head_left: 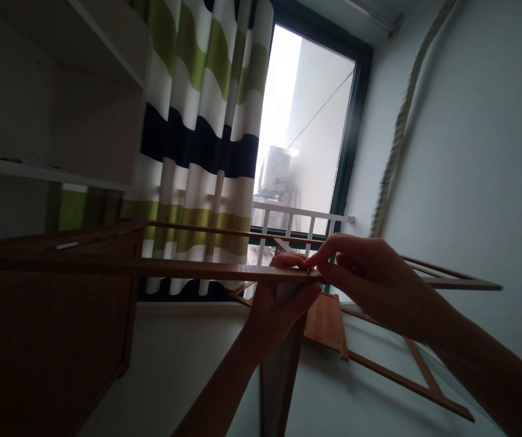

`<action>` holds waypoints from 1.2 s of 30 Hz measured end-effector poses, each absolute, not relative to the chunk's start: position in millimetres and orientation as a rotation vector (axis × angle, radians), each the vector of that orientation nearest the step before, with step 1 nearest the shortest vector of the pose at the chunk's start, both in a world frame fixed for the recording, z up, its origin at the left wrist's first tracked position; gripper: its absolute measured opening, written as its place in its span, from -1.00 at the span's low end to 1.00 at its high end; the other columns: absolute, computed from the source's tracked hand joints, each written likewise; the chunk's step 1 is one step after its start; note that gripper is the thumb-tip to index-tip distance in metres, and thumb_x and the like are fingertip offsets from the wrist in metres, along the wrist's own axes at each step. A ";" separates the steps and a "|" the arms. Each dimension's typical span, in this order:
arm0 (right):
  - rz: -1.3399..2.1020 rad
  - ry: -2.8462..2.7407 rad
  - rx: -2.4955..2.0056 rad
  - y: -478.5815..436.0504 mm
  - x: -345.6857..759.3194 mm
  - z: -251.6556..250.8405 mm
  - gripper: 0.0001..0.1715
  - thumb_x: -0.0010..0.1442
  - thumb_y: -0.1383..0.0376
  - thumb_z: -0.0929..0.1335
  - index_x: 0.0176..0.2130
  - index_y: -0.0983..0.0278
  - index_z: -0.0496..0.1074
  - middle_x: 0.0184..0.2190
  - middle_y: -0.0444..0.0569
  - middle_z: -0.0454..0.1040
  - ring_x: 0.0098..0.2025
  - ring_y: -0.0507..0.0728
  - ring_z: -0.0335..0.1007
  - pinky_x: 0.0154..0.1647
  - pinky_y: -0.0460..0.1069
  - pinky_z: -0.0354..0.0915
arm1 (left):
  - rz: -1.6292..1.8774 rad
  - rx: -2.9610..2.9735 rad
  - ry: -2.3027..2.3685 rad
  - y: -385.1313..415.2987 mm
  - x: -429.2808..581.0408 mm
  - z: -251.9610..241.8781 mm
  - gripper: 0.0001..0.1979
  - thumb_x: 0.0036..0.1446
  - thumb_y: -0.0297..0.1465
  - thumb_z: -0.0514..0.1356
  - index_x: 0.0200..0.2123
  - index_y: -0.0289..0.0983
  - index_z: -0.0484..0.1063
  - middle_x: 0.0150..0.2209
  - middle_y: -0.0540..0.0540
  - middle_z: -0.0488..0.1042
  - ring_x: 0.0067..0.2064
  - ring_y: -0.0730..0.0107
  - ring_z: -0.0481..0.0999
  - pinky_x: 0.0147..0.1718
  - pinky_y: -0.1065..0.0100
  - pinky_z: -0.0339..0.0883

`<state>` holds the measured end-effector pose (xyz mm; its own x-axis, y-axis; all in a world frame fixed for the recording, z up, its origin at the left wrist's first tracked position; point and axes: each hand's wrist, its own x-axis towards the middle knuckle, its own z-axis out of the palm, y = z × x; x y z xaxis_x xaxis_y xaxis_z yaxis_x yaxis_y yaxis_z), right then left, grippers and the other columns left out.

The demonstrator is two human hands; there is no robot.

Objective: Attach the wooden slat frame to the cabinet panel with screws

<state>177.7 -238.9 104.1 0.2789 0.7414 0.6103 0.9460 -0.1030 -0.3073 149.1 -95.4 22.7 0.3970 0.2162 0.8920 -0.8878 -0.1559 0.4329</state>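
A long brown wooden rail (206,270) runs across the view at mid height. My left hand (272,309) is closed around it from below, where an upright wooden panel (283,376) meets its underside. Thumb and fingers of my right hand (365,273) are pinched together at the same joint, close to my left fingertips. A small, dark, threaded screw (308,271) shows at the fingertips of my right hand, at the rail's edge. Its lower end is hard to make out in the dim light.
On the left stands a large dark wooden panel (51,346) joined to the rail. Another slatted wooden frame (325,318) is at the lower right by the wall. Behind are a striped curtain (206,145), a window (320,109) with a white railing (297,212), and white shelving (92,121).
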 end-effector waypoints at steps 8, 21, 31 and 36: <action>-0.404 -1.449 -1.928 -236.4 176.7 106.2 -0.84 0.07 0.21 0.26 -0.41 0.23 0.37 -0.68 -0.21 0.18 -0.65 -0.10 0.00 -0.71 -0.21 -0.03 | 1.172 1.404 -0.634 -97.2 151.7 23.1 -0.84 -0.02 -0.44 0.17 -0.29 -0.21 0.37 -0.24 -0.03 0.32 -0.10 0.38 0.31 -0.05 0.33 0.16; -0.380 -1.471 -1.904 -235.6 176.4 112.3 -0.83 0.10 0.25 0.22 -0.36 0.22 0.37 -0.50 -0.14 0.35 -0.52 -0.01 0.21 -0.58 -0.11 0.15 | 1.199 1.388 -0.632 -101.7 150.7 22.0 -0.87 -0.01 -0.43 0.16 -0.31 -0.20 0.38 -0.21 -0.05 0.31 -0.09 0.35 0.30 -0.04 0.32 0.17; -0.213 -1.716 -1.793 -234.5 181.5 130.6 -0.78 0.05 0.42 0.21 -0.25 0.25 0.31 -0.39 -0.10 0.34 -0.35 0.03 0.25 -0.37 -0.07 0.25 | 1.235 1.412 -0.600 -101.6 150.9 21.9 -0.87 0.01 -0.41 0.15 -0.31 -0.25 0.37 -0.23 -0.10 0.34 -0.08 0.31 0.30 -0.02 0.28 0.15; -0.322 -1.779 -1.811 -233.5 178.9 127.4 -0.72 0.08 0.44 0.23 -0.16 0.25 0.28 -0.33 -0.07 0.36 -0.30 0.04 0.29 -0.34 -0.08 0.27 | 1.227 1.365 -0.580 -102.9 153.1 20.0 -0.86 -0.01 -0.41 0.16 -0.30 -0.23 0.37 -0.21 -0.09 0.35 -0.06 0.31 0.30 -0.01 0.27 0.14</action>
<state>178.9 -233.5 127.4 0.0839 0.8336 0.5460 0.9721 0.0520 -0.2289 153.1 -102.9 20.0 0.3306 0.3098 0.8915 -0.8857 -0.2243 0.4065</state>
